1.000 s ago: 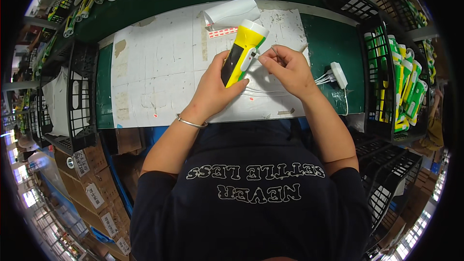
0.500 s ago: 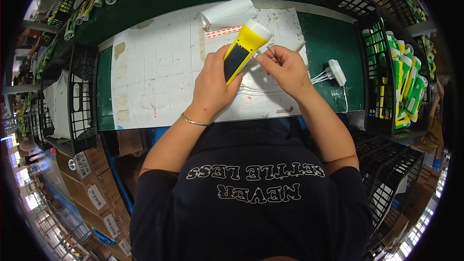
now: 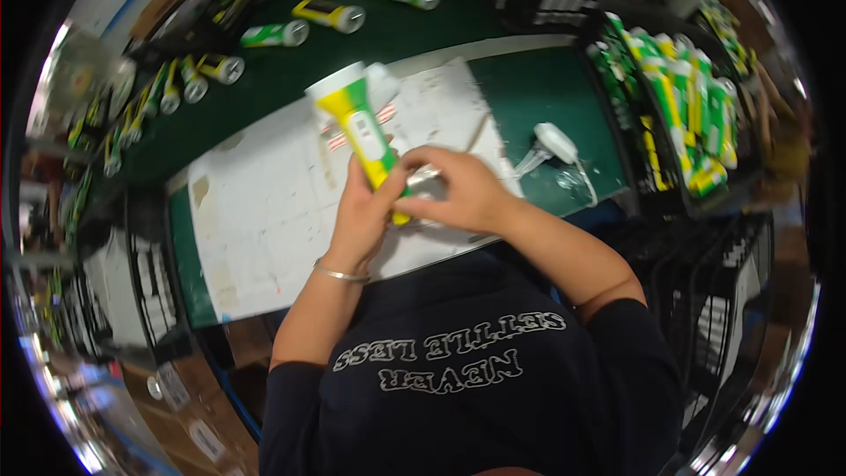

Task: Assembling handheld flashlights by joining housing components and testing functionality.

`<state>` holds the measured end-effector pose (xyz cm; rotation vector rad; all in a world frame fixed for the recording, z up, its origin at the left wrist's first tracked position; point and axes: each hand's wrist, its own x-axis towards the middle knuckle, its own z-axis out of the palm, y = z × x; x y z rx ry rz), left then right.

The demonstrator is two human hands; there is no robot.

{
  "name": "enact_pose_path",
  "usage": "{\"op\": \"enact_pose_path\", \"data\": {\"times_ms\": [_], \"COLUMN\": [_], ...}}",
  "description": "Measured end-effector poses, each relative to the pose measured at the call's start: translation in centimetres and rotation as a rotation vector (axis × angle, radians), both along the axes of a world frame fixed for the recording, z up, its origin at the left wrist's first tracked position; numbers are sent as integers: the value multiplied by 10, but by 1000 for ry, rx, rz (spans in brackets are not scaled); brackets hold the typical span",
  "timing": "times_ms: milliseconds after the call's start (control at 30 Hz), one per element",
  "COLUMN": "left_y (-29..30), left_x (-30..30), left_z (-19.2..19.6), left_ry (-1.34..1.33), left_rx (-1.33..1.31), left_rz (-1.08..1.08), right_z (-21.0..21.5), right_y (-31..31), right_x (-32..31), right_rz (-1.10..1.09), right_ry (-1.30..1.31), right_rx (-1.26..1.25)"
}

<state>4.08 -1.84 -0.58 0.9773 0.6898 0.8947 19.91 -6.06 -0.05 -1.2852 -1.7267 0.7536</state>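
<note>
Flashlight (image 3: 364, 130) has swung from upper-R to upper-L tilt, now just L of frame ctr, L hand (image 3: 359, 219) fingers clamped round handle, R hand (image 3: 471, 192) fingers curled by tail end, grip can't tell; body looks whole, prob. mostly done, remaining work unclear.

White sheet (image 3: 251, 229) is leaving room at centre left; a flashlight (image 3: 370, 139) is obstructing mid-frame, a black crate (image 3: 742, 185) the upper right.

Dim-ish light, flashlight (image 3: 363, 130) motion-blurred, glare nr lower L/R rims, edges bent.
</note>
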Motion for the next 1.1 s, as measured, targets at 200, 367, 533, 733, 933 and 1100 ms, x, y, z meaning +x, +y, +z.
{"op": "enact_pose_path", "data": {"times_ms": [200,367,533,733,933,1100], "left_y": [15,59,144,251,321,289], "left_x": [5,-11,12,65,95,85], "left_z": [9,17,0,-26,-54,-26], "left_ry": [41,357,716,1204,1255,1005], "left_rx": [140,281,547,871,818,1077], "left_rz": [-204,-121,-50,106,103,421], "right_z": [38,75,60,49,42,36], "right_y": [-32,-63,-131,-127,-128,-134], "right_x": [52,258,336,318,322,332], "right_rz": [-166,-1099,-1179,-1344,-1328,-1330], "right_ry": [-116,-558,-811,-676,-602,-551], "right_rx": [219,7,-455,-235,-82,-26]}}
